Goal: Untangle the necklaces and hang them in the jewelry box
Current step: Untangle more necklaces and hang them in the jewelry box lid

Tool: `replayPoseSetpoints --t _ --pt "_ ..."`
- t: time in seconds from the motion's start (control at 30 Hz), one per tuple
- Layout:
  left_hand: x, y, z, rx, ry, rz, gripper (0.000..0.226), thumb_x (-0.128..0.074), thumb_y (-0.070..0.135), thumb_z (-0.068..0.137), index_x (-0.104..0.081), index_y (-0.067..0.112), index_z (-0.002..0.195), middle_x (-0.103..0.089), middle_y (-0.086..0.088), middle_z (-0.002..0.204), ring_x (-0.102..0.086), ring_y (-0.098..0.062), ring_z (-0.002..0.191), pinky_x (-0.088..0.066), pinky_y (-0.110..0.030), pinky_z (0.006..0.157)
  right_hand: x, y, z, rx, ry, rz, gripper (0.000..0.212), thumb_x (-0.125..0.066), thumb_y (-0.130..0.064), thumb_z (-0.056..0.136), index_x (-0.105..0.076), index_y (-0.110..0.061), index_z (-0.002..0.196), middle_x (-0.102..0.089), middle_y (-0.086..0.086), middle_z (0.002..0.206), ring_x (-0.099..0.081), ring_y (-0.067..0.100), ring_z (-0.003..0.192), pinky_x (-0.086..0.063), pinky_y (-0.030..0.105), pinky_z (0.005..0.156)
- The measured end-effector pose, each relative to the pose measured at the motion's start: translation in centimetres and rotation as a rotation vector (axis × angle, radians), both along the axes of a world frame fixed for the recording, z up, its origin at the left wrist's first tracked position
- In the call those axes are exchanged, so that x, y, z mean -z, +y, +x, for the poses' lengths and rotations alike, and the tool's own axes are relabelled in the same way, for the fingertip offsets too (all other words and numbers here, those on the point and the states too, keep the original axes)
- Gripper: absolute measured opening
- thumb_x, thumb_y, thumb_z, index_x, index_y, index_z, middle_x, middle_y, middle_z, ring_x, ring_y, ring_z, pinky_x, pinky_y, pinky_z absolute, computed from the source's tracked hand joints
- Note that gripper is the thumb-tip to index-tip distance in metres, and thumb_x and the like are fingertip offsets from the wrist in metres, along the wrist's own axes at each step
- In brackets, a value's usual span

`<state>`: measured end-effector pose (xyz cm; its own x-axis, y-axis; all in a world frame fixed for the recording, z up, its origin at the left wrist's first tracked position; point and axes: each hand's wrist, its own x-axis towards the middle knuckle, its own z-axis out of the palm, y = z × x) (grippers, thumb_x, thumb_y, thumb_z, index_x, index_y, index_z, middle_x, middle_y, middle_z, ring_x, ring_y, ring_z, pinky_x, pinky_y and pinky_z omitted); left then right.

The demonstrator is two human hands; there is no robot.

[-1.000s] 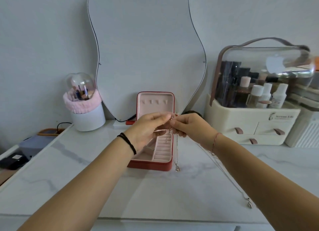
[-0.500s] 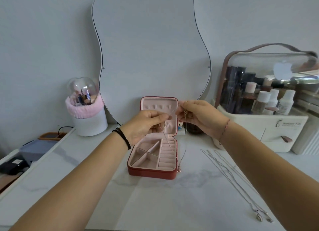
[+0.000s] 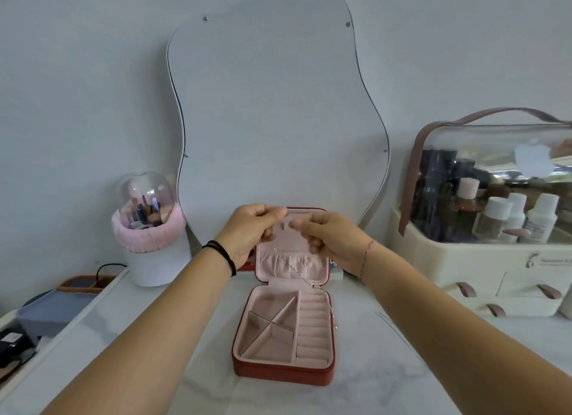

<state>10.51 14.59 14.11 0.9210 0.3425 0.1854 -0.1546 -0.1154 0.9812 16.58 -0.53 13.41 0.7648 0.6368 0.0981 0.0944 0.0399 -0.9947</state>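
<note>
A red jewelry box (image 3: 283, 369) with pink lining stands open on the marble table, its lid upright against the mirror. My left hand (image 3: 252, 232) and my right hand (image 3: 329, 239) are raised in front of the top of the lid, each pinching an end of a thin rose-gold necklace (image 3: 298, 275). The chain droops down across the lid's gathered pocket to the box's right rim, where its pendent end hangs. A silver chain (image 3: 399, 331) lies on the table to the right, mostly hidden by my right forearm.
A wavy mirror (image 3: 278, 120) leans on the wall behind the box. A white brush holder (image 3: 154, 259) with a pink band stands at left, a cream cosmetics organiser (image 3: 495, 259) at right. A tray with dark items (image 3: 46, 315) sits at the far left edge.
Both hands moved forward and up to the top of the lid with the rose-gold necklace. The chain now hangs down over the lid's pocket. The view tilted down and nearer.
</note>
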Motion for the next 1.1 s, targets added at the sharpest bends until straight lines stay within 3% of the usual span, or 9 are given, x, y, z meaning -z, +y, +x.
replayPoseSetpoints --t 0.1,0.2,0.3,0.5,0.73,0.8,0.97,1.03,1.1 --pt "1.5 1.5 0.9 -0.101 0.011 0.144 0.009 -0.065 0.019 0.087 -0.069 0.012 0.084 -0.054 0.018 0.046 -0.044 -0.002 0.050 -0.042 -0.016 0.055 1.0 2.0 1.1 0.173 -0.147 -0.067 0.016 -0.063 -0.015 0.089 -0.066 -0.012 0.074 -0.040 -0.003 0.056 -0.033 0.006 0.047 -0.029 0.016 0.045" --pt "3.4 2.9 2.0 -0.218 0.014 0.216 0.010 -0.065 0.021 0.086 -0.070 0.018 0.078 -0.059 0.008 0.058 -0.046 -0.008 0.052 -0.043 -0.020 0.056 2.4 4.0 1.8 0.355 -0.311 -0.123 0.019 -0.064 -0.015 0.087 -0.065 -0.017 0.068 -0.053 -0.006 0.059 -0.046 0.006 0.056 -0.037 0.013 0.053" --pt "4.9 3.5 3.2 -0.362 -0.041 0.301 0.010 -0.068 0.024 0.084 -0.070 0.018 0.077 -0.063 0.005 0.066 -0.053 -0.009 0.058 -0.042 -0.021 0.059 3.6 5.8 2.3 0.476 -0.356 -0.110 0.010 -0.063 -0.014 0.088 -0.066 -0.014 0.078 -0.060 -0.007 0.067 -0.052 0.005 0.062 -0.041 0.013 0.058" --pt "6.6 3.1 4.9 -0.642 -0.218 0.322 0.013 -0.073 0.022 0.079 -0.065 0.015 0.073 -0.062 0.000 0.082 -0.054 -0.004 0.071 -0.037 -0.006 0.062 5.0 7.8 2.7 0.677 -0.375 -0.060 0.007 -0.062 -0.015 0.087 -0.062 -0.018 0.080 -0.058 -0.008 0.066 -0.050 0.003 0.058 -0.037 0.011 0.051" --pt "8.1 2.8 5.7 -0.762 -0.231 0.251 0.022 -0.077 0.023 0.074 -0.060 0.011 0.069 -0.062 -0.003 0.077 -0.055 -0.012 0.067 -0.041 -0.017 0.065 5.7 8.5 2.6 0.814 -0.498 -0.263 0.011 -0.061 -0.027 0.085 -0.058 -0.021 0.077 -0.063 -0.006 0.071 -0.057 0.016 0.066 -0.044 0.029 0.058" --pt "8.5 2.7 5.4 -0.758 -0.218 0.251 0.021 -0.078 0.021 0.074 -0.060 0.012 0.068 -0.062 -0.004 0.076 -0.056 -0.014 0.067 -0.045 -0.024 0.066 5.9 8.5 2.3 0.817 -0.539 -0.325 0.012 -0.060 -0.028 0.086 -0.056 -0.022 0.077 -0.063 -0.004 0.072 -0.057 0.017 0.065 -0.040 0.027 0.056" --pt "9.2 2.1 3.3 -0.674 -0.115 0.250 0.019 -0.076 0.029 0.076 -0.064 0.015 0.070 -0.063 0.002 0.072 -0.058 -0.010 0.066 -0.042 -0.017 0.058 6.3 7.4 1.3 0.660 -0.545 -0.471 0.013 -0.060 -0.029 0.087 -0.060 -0.019 0.079 -0.062 -0.005 0.070 -0.056 0.015 0.064 -0.039 0.025 0.056" --pt "9.2 2.1 2.2 -0.569 -0.030 0.233 0.016 -0.072 0.031 0.080 -0.069 0.016 0.074 -0.067 0.003 0.070 -0.061 -0.009 0.066 -0.045 -0.015 0.055 6.4 6.7 1.1 0.453 -0.439 -0.458 0.017 -0.061 -0.027 0.088 -0.065 -0.013 0.078 -0.061 -0.001 0.068 -0.054 0.016 0.061 -0.041 0.024 0.055" --pt "9.1 1.8 1.1 -0.406 0.006 0.045 0.015 -0.069 0.025 0.083 -0.073 0.013 0.075 -0.071 -0.002 0.073 -0.064 -0.014 0.067 -0.049 -0.013 0.057 6.3 5.9 0.3 0.213 -0.225 -0.340 0.023 -0.059 -0.023 0.089 -0.064 -0.008 0.072 -0.050 0.002 0.059 -0.042 0.014 0.052 -0.034 0.023 0.048"
